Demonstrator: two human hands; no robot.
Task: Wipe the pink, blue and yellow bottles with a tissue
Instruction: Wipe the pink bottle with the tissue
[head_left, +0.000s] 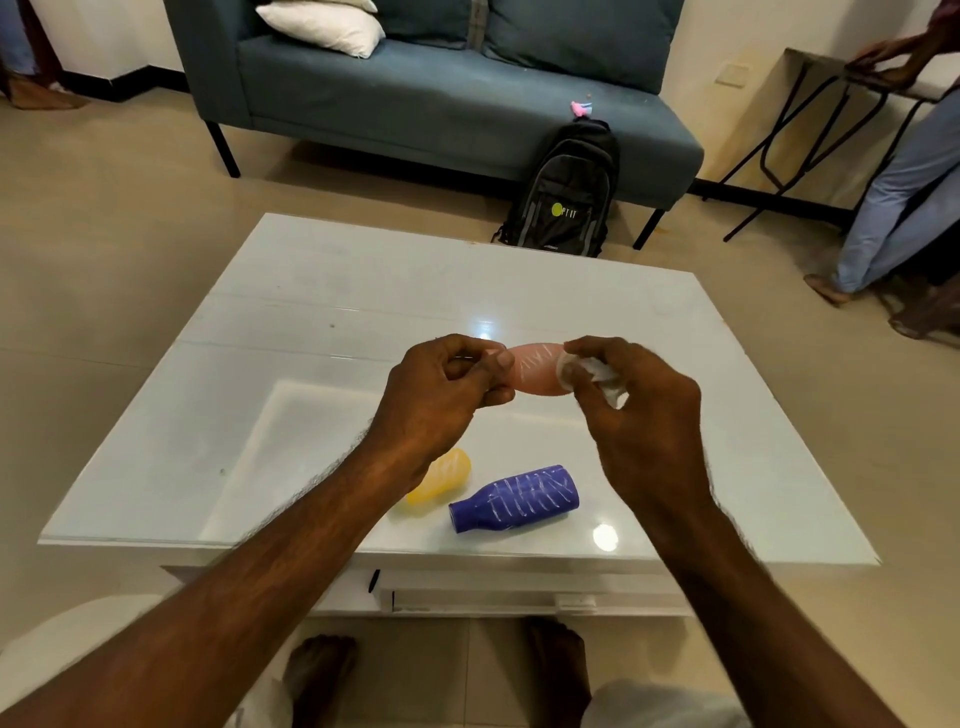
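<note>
Left hand (441, 387) grips pink bottle (537, 370) above counter (322, 291) centre; right hand (631, 400) pinches tissue (597, 376) against it, marks remaining. Blue bottle (514, 500) and yellow bottle (441, 482), near front edge, look unwiped.

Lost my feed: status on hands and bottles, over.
Left hand grips pink bottle. Right hand pinches tissue against it. Blue bottle, yellow bottle lie on table. Nothing blocking.
</note>
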